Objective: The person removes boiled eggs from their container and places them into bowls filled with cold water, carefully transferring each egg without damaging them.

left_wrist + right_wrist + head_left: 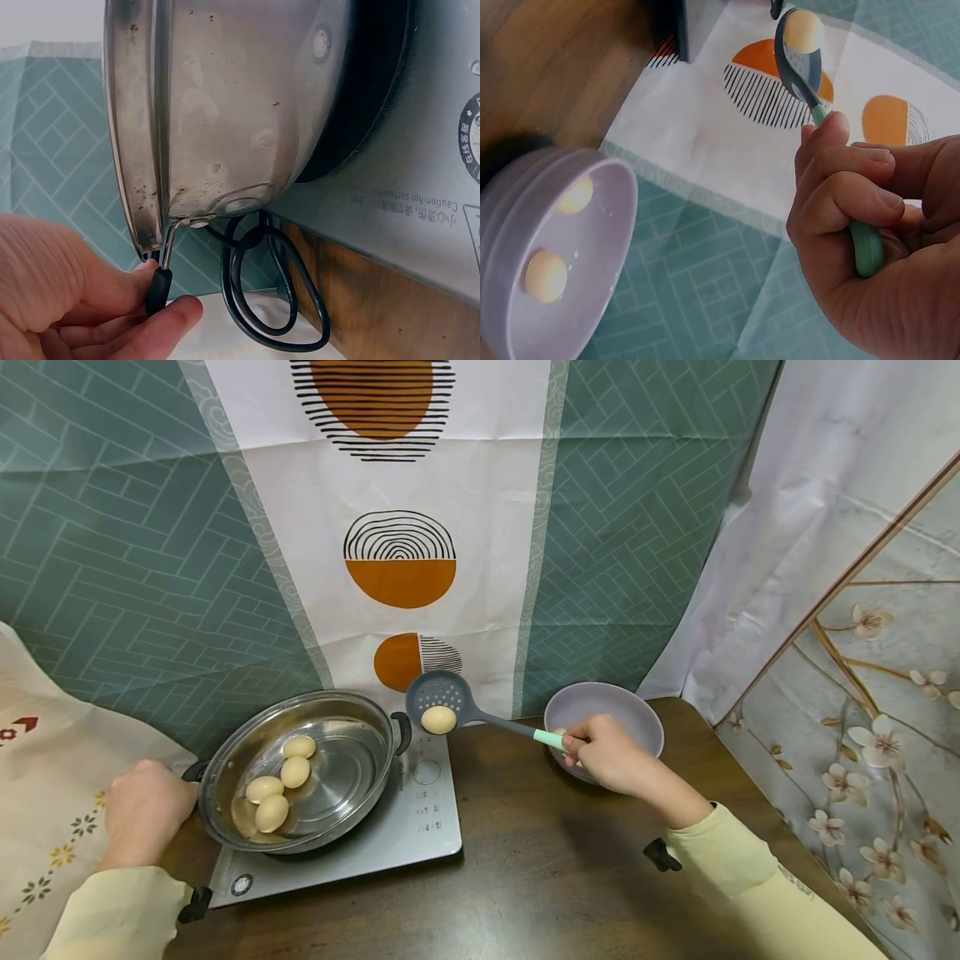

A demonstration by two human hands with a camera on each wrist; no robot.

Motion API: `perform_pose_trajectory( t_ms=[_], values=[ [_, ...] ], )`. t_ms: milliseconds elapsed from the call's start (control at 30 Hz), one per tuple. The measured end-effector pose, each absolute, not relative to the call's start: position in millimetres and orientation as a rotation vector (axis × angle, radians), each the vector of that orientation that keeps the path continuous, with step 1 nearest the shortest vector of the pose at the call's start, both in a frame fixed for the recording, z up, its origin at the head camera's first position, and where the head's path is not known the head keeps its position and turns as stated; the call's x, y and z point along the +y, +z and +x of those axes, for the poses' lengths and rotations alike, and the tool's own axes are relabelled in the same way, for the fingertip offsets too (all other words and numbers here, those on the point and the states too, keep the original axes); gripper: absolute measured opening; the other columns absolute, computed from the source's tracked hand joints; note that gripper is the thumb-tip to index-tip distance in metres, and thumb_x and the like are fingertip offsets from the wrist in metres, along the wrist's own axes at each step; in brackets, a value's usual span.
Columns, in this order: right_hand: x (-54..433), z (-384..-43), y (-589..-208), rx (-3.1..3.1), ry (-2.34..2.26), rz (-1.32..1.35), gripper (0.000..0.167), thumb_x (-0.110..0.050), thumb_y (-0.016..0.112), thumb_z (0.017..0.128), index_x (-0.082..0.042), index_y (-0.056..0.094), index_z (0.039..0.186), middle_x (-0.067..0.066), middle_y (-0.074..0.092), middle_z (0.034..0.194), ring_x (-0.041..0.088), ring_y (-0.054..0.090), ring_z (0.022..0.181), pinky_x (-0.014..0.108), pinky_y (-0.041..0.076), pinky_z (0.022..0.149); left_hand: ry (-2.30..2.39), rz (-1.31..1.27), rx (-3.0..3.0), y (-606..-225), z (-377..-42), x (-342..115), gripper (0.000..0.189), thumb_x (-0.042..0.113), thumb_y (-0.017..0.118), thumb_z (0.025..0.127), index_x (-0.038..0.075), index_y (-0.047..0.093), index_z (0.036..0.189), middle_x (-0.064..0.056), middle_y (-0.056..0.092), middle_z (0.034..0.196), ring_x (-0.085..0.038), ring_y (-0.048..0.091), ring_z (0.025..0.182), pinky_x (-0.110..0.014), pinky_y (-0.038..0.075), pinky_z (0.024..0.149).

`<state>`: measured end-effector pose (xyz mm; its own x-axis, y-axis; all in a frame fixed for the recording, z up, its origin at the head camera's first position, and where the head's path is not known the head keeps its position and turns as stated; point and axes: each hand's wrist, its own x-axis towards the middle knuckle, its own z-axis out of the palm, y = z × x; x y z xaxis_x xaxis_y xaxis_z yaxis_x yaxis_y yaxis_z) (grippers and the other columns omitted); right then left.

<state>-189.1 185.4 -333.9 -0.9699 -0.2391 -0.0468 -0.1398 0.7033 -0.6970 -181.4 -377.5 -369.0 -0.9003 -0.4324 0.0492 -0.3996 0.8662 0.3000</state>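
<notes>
My right hand (pixel 606 754) grips the mint-green handle of a grey skimmer (pixel 510 724), fingers curled round it in the right wrist view. One pale egg (pixel 438 720) lies in the perforated head, raised beside the pan's right handle. My left hand (pixel 149 806) pinches the black left handle (pixel 158 291) of a wide steel pan (pixel 352 814). Several more eggs (pixel 272 813) lie in the left half of that pan. Below my right hand stands a lilac bowl (pixel 637 718), partly hidden by it; the right wrist view shows two eggs (pixel 546 277) inside.
The pan stands on a silver induction cooker (pixel 435 839) at the left of the brown wooden table (pixel 525 860). A looped black cord (pixel 315 300) hangs beside the cooker. Patterned green-and-white sheeting (pixel 487 527) lines the back, and a floral cloth (pixel 847 777) borders the right edge.
</notes>
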Motion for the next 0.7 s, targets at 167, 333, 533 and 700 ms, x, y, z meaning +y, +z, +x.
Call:
perform_pose_trajectory(
  t_ms=[167, 333, 533, 700],
  values=[
    [199.9, -186.7, -333.7, 2.821, -1.071, -0.299, 0.027, -0.014, 0.048, 0.094, -0.008, 0.067, 0.075, 0.004, 0.058, 0.074, 0.012, 0.042, 0.058, 0.024, 0.034, 0.053, -0.428, 0.658, -2.919, -368.6, -180.7, -375.5, 0.040, 0.024, 0.063, 0.073, -0.016, 0.061, 0.072, -0.034, 0.056, 0.069, -0.040, 0.051, 0.059, -0.040, 0.036, 0.043],
    [216.0, -186.1, -337.6, 2.844, -1.029, -0.259, 0.030, -0.016, 0.048, 0.094, -0.010, 0.066, 0.072, 0.001, 0.050, 0.062, 0.012, 0.035, 0.050, 0.024, 0.030, 0.047, -0.416, 0.649, -2.913, -367.6, -181.0, -374.1, 0.041, 0.023, 0.063, 0.073, -0.018, 0.060, 0.074, -0.036, 0.056, 0.071, -0.044, 0.052, 0.061, -0.041, 0.037, 0.044],
    [236.5, -184.7, -344.1, 2.826, -1.031, -0.185, 0.030, -0.017, 0.046, 0.095, -0.008, 0.066, 0.076, -0.001, 0.050, 0.061, 0.011, 0.036, 0.051, 0.025, 0.029, 0.047, -0.412, 0.658, -2.923, -366.3, -181.3, -373.7, 0.043, 0.023, 0.063, 0.073, -0.020, 0.059, 0.077, -0.039, 0.055, 0.076, -0.047, 0.053, 0.065, -0.043, 0.039, 0.045],
    [252.5, -182.5, -348.1, 2.841, -1.028, -0.134, 0.027, -0.018, 0.047, 0.095, -0.005, 0.068, 0.086, 0.002, 0.061, 0.070, 0.012, 0.041, 0.055, 0.026, 0.032, 0.048, -0.413, 0.679, -2.934, -365.2, -181.0, -372.2, 0.043, 0.023, 0.063, 0.074, -0.020, 0.059, 0.079, -0.039, 0.056, 0.076, -0.046, 0.054, 0.064, -0.042, 0.039, 0.045]
  ],
)
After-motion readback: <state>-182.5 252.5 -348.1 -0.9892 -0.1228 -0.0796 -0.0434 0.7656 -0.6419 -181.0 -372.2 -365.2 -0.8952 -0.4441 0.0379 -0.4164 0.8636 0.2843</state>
